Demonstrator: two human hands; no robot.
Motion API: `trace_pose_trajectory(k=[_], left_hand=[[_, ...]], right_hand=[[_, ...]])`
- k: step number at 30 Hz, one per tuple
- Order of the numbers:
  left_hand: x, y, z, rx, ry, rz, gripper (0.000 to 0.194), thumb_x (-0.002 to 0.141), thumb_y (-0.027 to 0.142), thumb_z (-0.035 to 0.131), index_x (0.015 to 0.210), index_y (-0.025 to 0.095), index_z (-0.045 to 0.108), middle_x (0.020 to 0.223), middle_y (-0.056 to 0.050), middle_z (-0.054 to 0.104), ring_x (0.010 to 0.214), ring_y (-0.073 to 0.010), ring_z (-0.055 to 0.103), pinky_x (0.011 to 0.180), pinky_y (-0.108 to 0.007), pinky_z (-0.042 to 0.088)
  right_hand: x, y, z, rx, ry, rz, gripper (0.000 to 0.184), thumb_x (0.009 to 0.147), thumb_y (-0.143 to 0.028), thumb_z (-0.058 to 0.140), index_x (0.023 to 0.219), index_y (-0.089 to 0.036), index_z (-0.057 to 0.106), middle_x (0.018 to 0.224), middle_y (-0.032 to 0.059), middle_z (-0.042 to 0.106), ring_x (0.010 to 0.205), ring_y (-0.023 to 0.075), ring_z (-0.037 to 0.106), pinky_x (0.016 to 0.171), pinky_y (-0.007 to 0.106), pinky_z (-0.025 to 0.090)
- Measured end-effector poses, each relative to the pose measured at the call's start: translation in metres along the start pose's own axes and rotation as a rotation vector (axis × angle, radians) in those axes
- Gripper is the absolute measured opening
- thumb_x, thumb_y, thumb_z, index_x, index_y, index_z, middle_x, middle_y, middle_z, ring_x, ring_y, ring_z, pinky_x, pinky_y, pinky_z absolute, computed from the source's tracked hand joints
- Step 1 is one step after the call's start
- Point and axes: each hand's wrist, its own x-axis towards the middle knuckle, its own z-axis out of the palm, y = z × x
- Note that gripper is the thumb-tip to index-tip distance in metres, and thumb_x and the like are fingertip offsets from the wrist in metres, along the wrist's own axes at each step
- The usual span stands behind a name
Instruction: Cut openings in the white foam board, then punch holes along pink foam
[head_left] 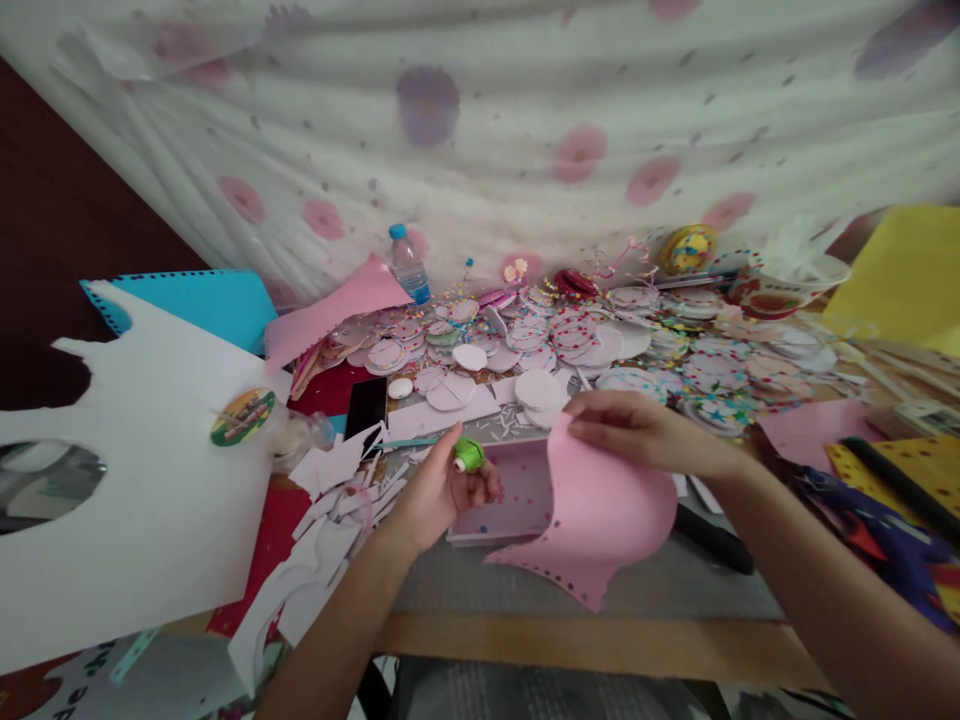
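Note:
My left hand [442, 492] is closed around a small green hole punch [469, 455], held just above a shallow white box [510, 500] flecked with coloured dots. My right hand [637, 432] pinches the top edge of a curled pink paper sheet [600, 520] with a row of punched holes along its lower edge. The sheet hangs over the right side of the box. The two hands are close together, about a palm's width apart.
Many decorated paper circles [570, 340] cover the table behind the box. A water bottle [409, 262] stands at the back left. A large white cut-out sheet [142, 500] lies at left, a black phone [366, 405] beside paper scraps [337, 480], yellow paper [900, 270] at right.

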Motion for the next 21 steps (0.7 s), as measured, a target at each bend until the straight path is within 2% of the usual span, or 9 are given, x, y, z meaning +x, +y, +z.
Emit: trace_pose_trajectory(k=[4, 7, 9, 12, 14, 17, 21], left_hand=[[-0.005, -0.005, 0.002, -0.053, -0.100, -0.027, 0.024, 0.073, 0.039, 0.058, 0.066, 0.016, 0.055, 0.069, -0.007, 0.062, 0.057, -0.0129, 0.053, 0.061, -0.025, 0.041], [-0.011, -0.007, -0.003, -0.023, -0.084, 0.000, 0.018, 0.075, 0.032, 0.063, 0.072, 0.015, 0.057, 0.072, -0.007, 0.062, 0.062, -0.0134, 0.055, 0.061, -0.025, 0.039], [-0.017, -0.007, -0.006, 0.007, -0.086, 0.033, 0.025, 0.081, 0.039, 0.063, 0.076, 0.016, 0.058, 0.072, -0.006, 0.062, 0.063, -0.0139, 0.055, 0.061, -0.025, 0.038], [-0.022, -0.005, -0.009, 0.028, -0.100, 0.078, 0.040, 0.082, 0.055, 0.061, 0.078, 0.016, 0.058, 0.069, -0.006, 0.062, 0.063, -0.0142, 0.055, 0.059, -0.024, 0.038], [-0.022, -0.004, -0.009, -0.023, -0.088, 0.083, 0.042, 0.078, 0.057, 0.065, 0.076, 0.015, 0.059, 0.070, -0.006, 0.062, 0.064, -0.0130, 0.055, 0.061, -0.023, 0.040], [-0.017, -0.005, -0.008, -0.136, -0.023, 0.049, 0.036, 0.074, 0.047, 0.073, 0.076, 0.014, 0.060, 0.074, -0.003, 0.061, 0.061, -0.0092, 0.052, 0.067, -0.024, 0.043], [-0.007, -0.008, -0.010, -0.130, 0.048, 0.049, 0.030, 0.074, 0.039, 0.075, 0.080, 0.014, 0.062, 0.074, -0.004, 0.065, 0.056, -0.0077, 0.051, 0.067, -0.024, 0.045]], right_hand=[[0.008, -0.004, 0.037, -0.153, -0.028, -0.087, 0.025, 0.091, -0.039, 0.049, 0.093, -0.018, 0.063, 0.080, 0.0034, 0.060, 0.072, 0.0152, 0.050, 0.062, 0.026, 0.040], [0.011, -0.007, 0.056, -0.091, -0.013, -0.070, 0.025, 0.090, -0.040, 0.051, 0.088, -0.018, 0.062, 0.074, 0.0019, 0.056, 0.065, 0.0131, 0.046, 0.056, 0.024, 0.036], [0.006, -0.012, 0.058, 0.092, -0.103, -0.026, 0.030, 0.089, -0.046, 0.051, 0.079, -0.018, 0.058, 0.066, -0.0014, 0.049, 0.058, 0.0104, 0.040, 0.050, 0.023, 0.031], [-0.009, -0.025, 0.048, 0.386, -0.309, 0.054, 0.037, 0.083, -0.055, 0.057, 0.076, -0.019, 0.055, 0.063, -0.0031, 0.046, 0.052, 0.0084, 0.038, 0.046, 0.022, 0.027], [-0.017, -0.033, 0.039, 0.436, -0.347, 0.093, 0.038, 0.080, -0.056, 0.060, 0.077, -0.018, 0.057, 0.063, -0.0031, 0.046, 0.051, 0.0083, 0.038, 0.045, 0.022, 0.027], [-0.016, -0.033, 0.033, 0.283, -0.241, 0.105, 0.035, 0.086, -0.052, 0.054, 0.078, -0.018, 0.058, 0.064, -0.0029, 0.046, 0.052, 0.0087, 0.038, 0.046, 0.022, 0.028], [0.004, -0.015, 0.045, -0.034, -0.046, 0.024, 0.033, 0.090, -0.045, 0.049, 0.075, -0.016, 0.055, 0.066, -0.0029, 0.045, 0.059, 0.0098, 0.039, 0.052, 0.022, 0.030]])
